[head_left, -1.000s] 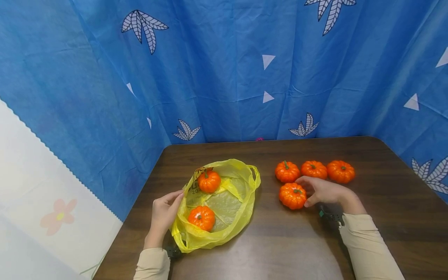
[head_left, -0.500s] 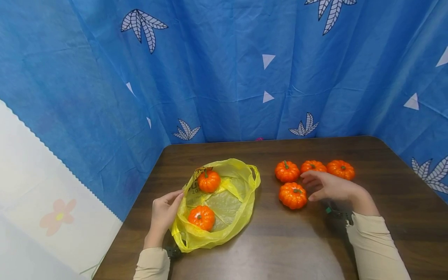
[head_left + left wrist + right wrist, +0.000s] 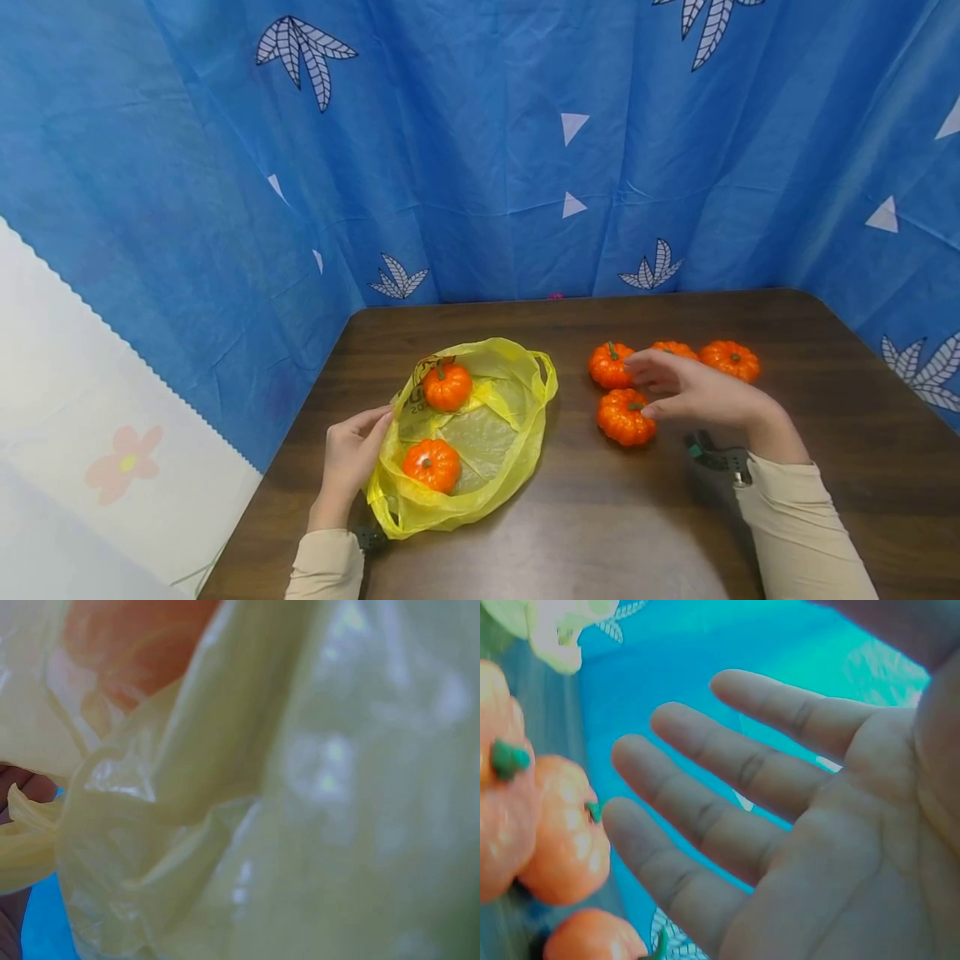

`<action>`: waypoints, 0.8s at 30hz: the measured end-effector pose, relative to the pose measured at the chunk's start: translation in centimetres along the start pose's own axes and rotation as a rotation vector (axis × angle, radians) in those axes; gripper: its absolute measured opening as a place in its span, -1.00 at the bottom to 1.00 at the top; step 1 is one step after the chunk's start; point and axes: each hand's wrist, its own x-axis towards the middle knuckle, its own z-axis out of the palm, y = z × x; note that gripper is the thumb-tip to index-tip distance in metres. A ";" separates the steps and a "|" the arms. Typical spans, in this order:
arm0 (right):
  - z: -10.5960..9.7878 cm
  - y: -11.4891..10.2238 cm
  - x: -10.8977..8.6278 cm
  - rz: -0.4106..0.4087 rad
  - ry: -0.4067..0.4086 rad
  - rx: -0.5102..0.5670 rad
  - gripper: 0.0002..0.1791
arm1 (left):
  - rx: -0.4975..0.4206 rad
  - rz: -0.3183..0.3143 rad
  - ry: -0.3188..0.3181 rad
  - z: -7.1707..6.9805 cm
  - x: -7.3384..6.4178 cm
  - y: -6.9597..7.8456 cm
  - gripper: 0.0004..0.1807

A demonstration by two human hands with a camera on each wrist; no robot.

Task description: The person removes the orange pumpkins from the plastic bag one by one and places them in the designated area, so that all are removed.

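My left hand [image 3: 352,457] pinches the left rim of a yellow plastic bag [image 3: 528,462], which lies with its mouth spread. Inside it sit two small orange pumpkins, one at the back [image 3: 447,387] and one nearer [image 3: 432,466]. In the left wrist view, the bag's film [image 3: 187,847] fills most of the picture. My right hand [image 3: 697,392] hovers over the loose pumpkins, holding nothing; its fingers [image 3: 727,757] are extended in the right wrist view. Just left of its fingertips are a near pumpkin [image 3: 625,418] and a back one [image 3: 609,365].
Partly hidden behind my right hand is another pumpkin [image 3: 672,348], with one more [image 3: 730,360] to its right. The dark wooden table [image 3: 570,517] reaches back to a blue curtain [image 3: 495,150]. A pale cloth [image 3: 97,400] hangs at the left.
My right hand has left the near pumpkin, rising and shifting right, then swinging back left above it. That pumpkin stays in place, as do my left hand and the bag.
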 end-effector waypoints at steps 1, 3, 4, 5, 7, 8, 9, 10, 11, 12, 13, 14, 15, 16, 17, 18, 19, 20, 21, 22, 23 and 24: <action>0.1 -0.1 0.1 0.001 -0.001 0.015 -0.32 | 0.002 0.000 -0.001 0.0 0.0 0.0 -0.85; 0.6 -0.2 0.5 -0.004 -0.008 0.058 -0.32 | 0.010 -0.003 -0.004 0.0 0.0 0.0 -0.86; 0.8 -0.3 0.8 -0.004 -0.011 0.078 -0.33 | 0.009 -0.005 -0.005 -0.1 0.1 0.0 -0.86; 1.2 -0.3 1.0 -0.003 -0.015 0.103 -0.34 | 0.011 -0.007 -0.007 -0.1 0.1 0.0 -0.86; 1.9 -0.3 1.6 -0.004 -0.013 0.142 -0.34 | 0.011 -0.012 -0.009 -0.1 0.1 0.1 -0.86; 2.2 -0.4 2.0 -0.015 -0.008 0.143 -0.36 | 0.011 -0.014 -0.008 -0.1 0.1 0.1 -0.86; 2.6 -0.4 2.3 -0.028 -0.004 0.146 -0.37 | 0.009 -0.017 -0.008 -0.1 0.1 0.1 -0.86; 2.9 -0.5 2.6 -0.048 -0.001 0.148 -0.38 | 0.010 -0.020 -0.010 -0.1 0.0 0.2 -0.86; 3.3 -0.7 3.0 -0.071 0.004 0.146 -0.38 | 0.015 -0.023 -0.010 -0.1 0.0 0.2 -0.85; 3.6 -0.9 3.3 -0.094 0.008 0.142 -0.38 | 0.018 -0.025 -0.011 -0.1 0.0 0.2 -0.85; 3.9 -1.1 3.6 -0.121 0.006 0.142 -0.38 | 0.021 -0.027 -0.011 -0.1 0.0 0.2 -0.85; 4.1 -1.3 3.9 -0.142 0.001 0.147 -0.38 | 0.025 -0.026 -0.009 -0.1 0.0 0.2 -0.85; 4.4 -1.5 4.2 -0.159 -0.014 0.166 -0.38 | 0.024 -0.028 -0.008 0.0 0.0 0.2 -0.85; 4.7 -1.8 4.5 -0.168 -0.028 0.184 -0.37 | 0.027 -0.028 -0.006 0.0 -0.1 0.2 -0.85; 4.9 -2.0 4.8 -0.171 -0.044 0.206 -0.38 | 0.026 -0.028 -0.003 0.0 -0.1 0.2 -0.86; 5.1 -2.3 5.0 -0.175 -0.064 0.232 -0.38 | 0.024 -0.030 0.000 0.0 -0.1 0.2 -0.86; 5.3 -2.5 5.3 -0.179 -0.083 0.258 -0.38 | 0.025 -0.032 0.002 0.0 -0.1 0.2 -0.86; 5.5 -2.7 5.6 -0.181 -0.100 0.282 -0.38 | 0.024 -0.031 0.003 -0.1 -0.1 0.2 -0.86; 5.7 -2.9 5.9 -0.186 -0.115 0.304 -0.39 | 0.020 -0.034 0.001 -0.1 -0.1 0.2 -0.86; 5.9 -3.1 6.2 -0.189 -0.123 0.321 -0.40 | 0.019 -0.035 0.000 -0.1 -0.1 0.2 -0.86; 6.1 -3.3 6.5 -0.198 -0.129 0.333 -0.41 | 0.017 -0.036 -0.001 -0.1 -0.1 0.2 -0.85; 6.3 -3.4 6.9 -0.211 -0.132 0.339 -0.41 | 0.016 -0.038 -0.002 -0.2 -0.1 0.2 -0.85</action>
